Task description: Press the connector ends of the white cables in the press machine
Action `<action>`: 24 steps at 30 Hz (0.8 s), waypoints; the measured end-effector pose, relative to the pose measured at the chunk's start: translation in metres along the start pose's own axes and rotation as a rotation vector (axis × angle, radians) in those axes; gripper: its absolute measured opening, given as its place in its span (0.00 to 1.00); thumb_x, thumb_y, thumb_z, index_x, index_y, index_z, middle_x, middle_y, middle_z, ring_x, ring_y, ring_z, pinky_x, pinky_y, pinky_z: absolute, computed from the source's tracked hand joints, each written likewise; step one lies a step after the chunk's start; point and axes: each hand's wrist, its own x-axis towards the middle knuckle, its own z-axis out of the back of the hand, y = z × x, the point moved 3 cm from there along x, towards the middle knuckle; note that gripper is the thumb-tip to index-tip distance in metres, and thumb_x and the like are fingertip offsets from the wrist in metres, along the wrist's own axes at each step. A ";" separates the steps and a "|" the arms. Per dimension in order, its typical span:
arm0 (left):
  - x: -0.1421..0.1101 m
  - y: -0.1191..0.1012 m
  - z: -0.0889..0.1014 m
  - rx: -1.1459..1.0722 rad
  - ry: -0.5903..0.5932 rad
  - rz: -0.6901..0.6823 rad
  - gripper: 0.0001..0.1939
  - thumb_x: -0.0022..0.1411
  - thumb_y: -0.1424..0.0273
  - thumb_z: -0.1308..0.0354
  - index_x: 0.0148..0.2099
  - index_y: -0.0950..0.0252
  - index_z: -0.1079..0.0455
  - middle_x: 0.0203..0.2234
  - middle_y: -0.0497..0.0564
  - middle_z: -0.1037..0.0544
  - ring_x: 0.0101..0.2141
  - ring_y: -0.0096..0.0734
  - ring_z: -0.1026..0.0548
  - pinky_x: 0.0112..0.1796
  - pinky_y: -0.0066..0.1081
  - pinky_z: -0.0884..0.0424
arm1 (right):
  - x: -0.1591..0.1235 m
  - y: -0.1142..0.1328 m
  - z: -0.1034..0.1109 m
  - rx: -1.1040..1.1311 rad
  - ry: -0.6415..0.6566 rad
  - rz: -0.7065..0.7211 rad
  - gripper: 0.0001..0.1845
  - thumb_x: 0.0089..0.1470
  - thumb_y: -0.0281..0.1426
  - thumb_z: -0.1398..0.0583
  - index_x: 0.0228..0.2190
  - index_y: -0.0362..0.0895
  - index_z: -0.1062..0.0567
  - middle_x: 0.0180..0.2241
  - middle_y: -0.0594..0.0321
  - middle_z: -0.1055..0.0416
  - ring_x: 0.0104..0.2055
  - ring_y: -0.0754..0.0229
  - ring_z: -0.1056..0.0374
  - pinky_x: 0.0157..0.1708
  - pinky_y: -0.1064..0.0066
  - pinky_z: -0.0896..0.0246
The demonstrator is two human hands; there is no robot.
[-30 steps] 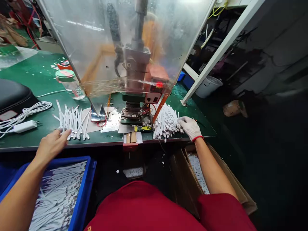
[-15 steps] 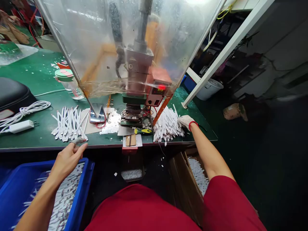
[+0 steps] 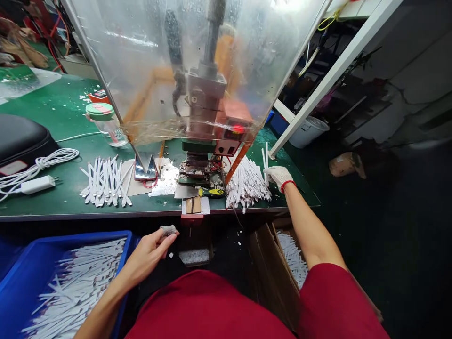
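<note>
Lower left, the blue crate [image 3: 127, 245] brims with white strips [image 3: 74, 292], and the left hand [image 3: 144, 258] hovers just beyond it, fingers pinched on a grey clump [image 3: 168, 230]. On the desk [image 3: 165, 203], the white cable pile [image 3: 247, 186] (strands running diagonally) sits against the gloved right hand [image 3: 278, 177], fingers narrow at its right edge.

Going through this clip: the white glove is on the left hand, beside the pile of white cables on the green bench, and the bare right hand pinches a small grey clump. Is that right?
Not quite: the hands are swapped. The head view shows the white glove on the right hand, beside the pile of white cables. The left hand is the bare one, pinching the small grey clump.
</note>
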 end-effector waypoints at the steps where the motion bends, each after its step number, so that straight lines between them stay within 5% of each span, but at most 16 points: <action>1: 0.000 -0.003 -0.007 -0.036 0.043 0.004 0.26 0.60 0.47 0.48 0.43 0.66 0.27 0.18 0.43 0.36 0.19 0.25 0.38 0.20 0.23 0.45 | -0.009 0.002 0.003 0.132 -0.023 0.001 0.18 0.51 0.40 0.42 0.33 0.37 0.23 0.23 0.57 0.28 0.24 0.62 0.34 0.25 0.72 0.39; 5: 0.006 -0.027 -0.043 -0.209 0.240 -0.007 0.27 0.62 0.49 0.49 0.48 0.67 0.29 0.19 0.44 0.32 0.17 0.23 0.35 0.20 0.23 0.41 | -0.066 0.026 -0.002 0.831 0.048 0.051 0.18 0.47 0.43 0.35 0.29 0.40 0.26 0.22 0.61 0.30 0.21 0.65 0.37 0.20 0.75 0.42; 8: 0.019 -0.050 -0.072 -0.308 0.247 -0.071 0.27 0.63 0.51 0.47 0.53 0.67 0.32 0.22 0.46 0.28 0.19 0.23 0.31 0.21 0.23 0.37 | -0.125 0.058 -0.020 1.020 0.256 0.076 0.18 0.46 0.44 0.32 0.27 0.42 0.27 0.21 0.63 0.30 0.21 0.65 0.35 0.20 0.75 0.41; 13: 0.040 -0.065 -0.101 -0.445 0.196 -0.118 0.22 0.58 0.53 0.40 0.37 0.69 0.31 0.26 0.53 0.22 0.23 0.27 0.25 0.25 0.26 0.28 | -0.193 0.100 -0.042 0.973 0.414 0.127 0.18 0.50 0.45 0.35 0.27 0.42 0.26 0.22 0.60 0.27 0.22 0.64 0.34 0.21 0.75 0.38; 18: 0.038 -0.060 -0.096 -0.610 0.235 -0.041 0.23 0.55 0.51 0.38 0.32 0.69 0.33 0.24 0.54 0.21 0.23 0.31 0.22 0.24 0.26 0.27 | -0.207 0.112 -0.054 0.846 0.422 0.182 0.16 0.50 0.44 0.36 0.29 0.42 0.24 0.22 0.62 0.27 0.23 0.62 0.33 0.22 0.74 0.35; 24: 0.032 -0.051 -0.087 -0.554 0.190 -0.026 0.24 0.56 0.50 0.40 0.32 0.69 0.34 0.23 0.53 0.22 0.21 0.30 0.22 0.23 0.26 0.28 | -0.214 0.115 -0.075 0.814 0.458 0.216 0.15 0.53 0.43 0.37 0.27 0.43 0.26 0.21 0.65 0.30 0.23 0.63 0.34 0.21 0.75 0.35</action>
